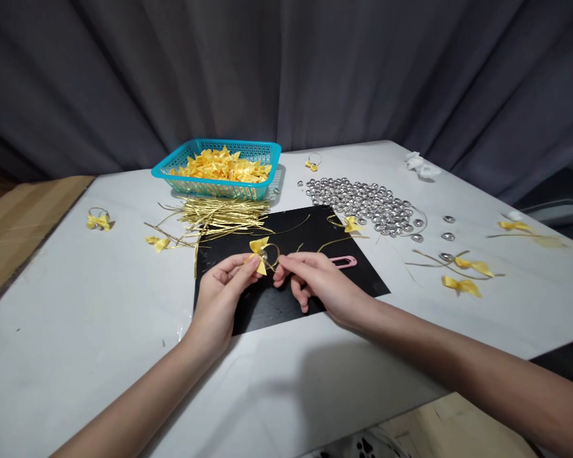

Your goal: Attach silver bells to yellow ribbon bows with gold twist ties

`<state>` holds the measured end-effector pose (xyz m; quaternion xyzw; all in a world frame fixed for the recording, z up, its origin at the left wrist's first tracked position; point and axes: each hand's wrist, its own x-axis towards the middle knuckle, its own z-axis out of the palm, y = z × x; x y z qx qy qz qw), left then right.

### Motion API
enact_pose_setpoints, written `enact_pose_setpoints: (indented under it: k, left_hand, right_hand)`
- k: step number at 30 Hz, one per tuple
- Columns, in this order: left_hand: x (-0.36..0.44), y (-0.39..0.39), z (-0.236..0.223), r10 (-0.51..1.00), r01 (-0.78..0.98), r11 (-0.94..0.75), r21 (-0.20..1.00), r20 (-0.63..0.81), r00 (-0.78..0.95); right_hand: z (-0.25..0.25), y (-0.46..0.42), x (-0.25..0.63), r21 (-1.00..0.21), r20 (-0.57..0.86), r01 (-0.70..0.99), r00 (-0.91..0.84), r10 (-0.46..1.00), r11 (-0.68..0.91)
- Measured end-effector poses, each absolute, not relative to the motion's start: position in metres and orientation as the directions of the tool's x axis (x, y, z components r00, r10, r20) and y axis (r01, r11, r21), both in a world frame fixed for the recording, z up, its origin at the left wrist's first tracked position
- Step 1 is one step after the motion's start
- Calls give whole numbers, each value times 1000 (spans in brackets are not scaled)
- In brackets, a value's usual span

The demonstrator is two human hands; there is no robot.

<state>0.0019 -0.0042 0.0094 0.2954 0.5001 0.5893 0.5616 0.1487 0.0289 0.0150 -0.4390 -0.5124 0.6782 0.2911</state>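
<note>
Between thumb and fingertips, my left hand (222, 283) pinches a yellow ribbon bow (258, 245) above a black mat (262, 312). A silver bead (264, 256) sits at the bow's middle. From it a gold wire (277, 249) curves out in a loop toward the right. My right hand (315, 277) has thumb and forefinger pressed together at the loop's right edge, closed on the wire; its other fingers curl below. Beside that hand a pink flat tool (346, 261) lies on the mat, partly hidden.
A blue basket (160, 170) of yellow bows stands at the back, with gold wire strips (224, 215) before it. Silver beads (363, 200) are spread right of centre. Looped bows (98, 221) and loose bows (461, 286) lie around the white table (100, 331).
</note>
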Motion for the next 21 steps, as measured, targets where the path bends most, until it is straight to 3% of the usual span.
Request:
enact_pose_setpoints:
  k: [4,11,17,21]
  left_hand:
    - [2,-2,9,964,-345,136,929,-205,-172]
    - [-1,-4,9,969,-233,102,967,-149,-195]
    - [0,-4,10,976,-118,64,991,-87,-198]
    - [1,-6,9,975,-89,59,994,-76,-207]
  right_hand:
    - [19,29,150,-920,-338,19,-543,769,-390]
    - [16,31,153,-978,-197,13,-382,903,-208]
    - [21,31,152,-989,-136,115,-392,910,-99]
    - [21,27,148,-992,-115,93,-390,914,-85]
